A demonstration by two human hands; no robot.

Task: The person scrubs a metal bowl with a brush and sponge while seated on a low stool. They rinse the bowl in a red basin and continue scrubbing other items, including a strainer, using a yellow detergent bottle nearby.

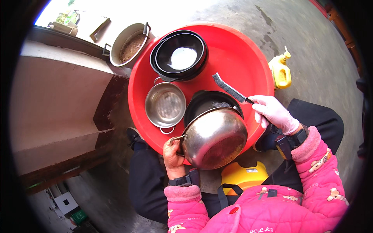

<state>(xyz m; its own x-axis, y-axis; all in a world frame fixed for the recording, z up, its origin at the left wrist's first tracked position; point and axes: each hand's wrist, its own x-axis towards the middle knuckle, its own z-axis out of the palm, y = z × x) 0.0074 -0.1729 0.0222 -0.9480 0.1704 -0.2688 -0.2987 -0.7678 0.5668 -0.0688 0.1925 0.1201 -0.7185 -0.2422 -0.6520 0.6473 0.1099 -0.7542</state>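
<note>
My bare left hand (173,158) grips the side handle of a stainless steel pot (217,137), which is tilted with its browned underside turned towards me. In a pale glove, my right hand (275,112) holds a black-bristled scrub brush (230,88) by its handle, apart from the pot. Behind the pot, partly hidden, a dark pan (201,102) has a greyish scouring pad (220,104) in it. A shallow steel pan with two loop handles (165,103) lies to the left. Stacked black bowl-shaped pans (179,54) sit farther back, all inside a large red basin (233,46).
A yellow pump bottle (282,72) stands right of the basin. At its far left is a two-handled pot (129,45) with brown contents. A wall (64,90) runs along the left. Between my legs is a yellow plastic stool (244,174).
</note>
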